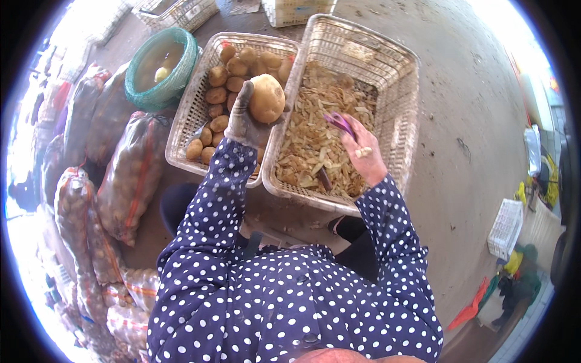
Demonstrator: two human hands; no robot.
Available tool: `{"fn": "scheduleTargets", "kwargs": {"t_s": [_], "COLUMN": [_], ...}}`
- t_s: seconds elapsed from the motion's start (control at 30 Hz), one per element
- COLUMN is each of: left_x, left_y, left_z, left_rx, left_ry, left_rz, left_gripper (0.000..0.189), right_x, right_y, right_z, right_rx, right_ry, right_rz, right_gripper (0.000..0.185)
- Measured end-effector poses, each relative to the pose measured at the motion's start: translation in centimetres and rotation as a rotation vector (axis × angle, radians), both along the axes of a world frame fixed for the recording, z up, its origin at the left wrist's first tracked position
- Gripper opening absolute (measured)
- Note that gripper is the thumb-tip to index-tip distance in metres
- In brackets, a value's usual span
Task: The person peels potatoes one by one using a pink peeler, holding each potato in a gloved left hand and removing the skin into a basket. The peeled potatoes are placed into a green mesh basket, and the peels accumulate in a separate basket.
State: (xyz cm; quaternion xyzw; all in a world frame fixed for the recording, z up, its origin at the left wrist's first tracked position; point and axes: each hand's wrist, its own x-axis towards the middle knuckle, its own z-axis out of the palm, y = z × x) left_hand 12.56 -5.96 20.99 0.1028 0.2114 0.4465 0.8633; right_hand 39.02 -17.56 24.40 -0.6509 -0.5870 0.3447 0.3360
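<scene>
A large unpeeled potato (267, 98) rests in my gloved left hand (248, 119), above the divide between two plastic crates. My bare right hand (361, 149) grips a purple peeler (339, 123), held apart from the potato, with bits of peel stuck on the hand. Beneath it, the right crate (411, 113) contains a thick layer of potato peelings (313, 136), with a dark, slim object (325, 179) lying on them. Several whole brown potatoes (215, 95) fill the left crate (174, 140), partly hidden by my left hand and sleeve.
Left of the crates stands a round tub with green netting (136, 86), holding murky water and a pale peeled potato (162, 74). Mesh-and-plastic sacks of potatoes (131, 177) crowd the left side. More crates (297, 13) stand beyond; a white basket (505, 229) is at far right.
</scene>
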Motion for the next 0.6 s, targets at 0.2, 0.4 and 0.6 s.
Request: {"fn": "scheduleTargets", "kwargs": {"t_s": [0.2, 0.4, 0.6], "left_x": [1.8, 2.3, 2.5], "left_y": [-6.5, -7.2, -6.8], "left_z": [3.8, 3.2, 1.4], "left_rx": [0.165, 0.23, 0.114], "left_ry": [0.196, 0.14, 0.077], "left_rz": [0.063, 0.083, 0.187], "left_gripper": [0.06, 0.05, 0.042], "right_x": [-6.5, -9.1, -10.9], "right_y": [-0.3, -0.2, -1.1], "right_z": [3.1, 3.6, 1.4], "right_rx": [0.369, 0.419, 0.474], "right_ry": [0.322, 0.156, -0.029], "right_rz": [0.049, 0.01, -0.074], "right_gripper": [0.049, 0.047, 0.05]}}
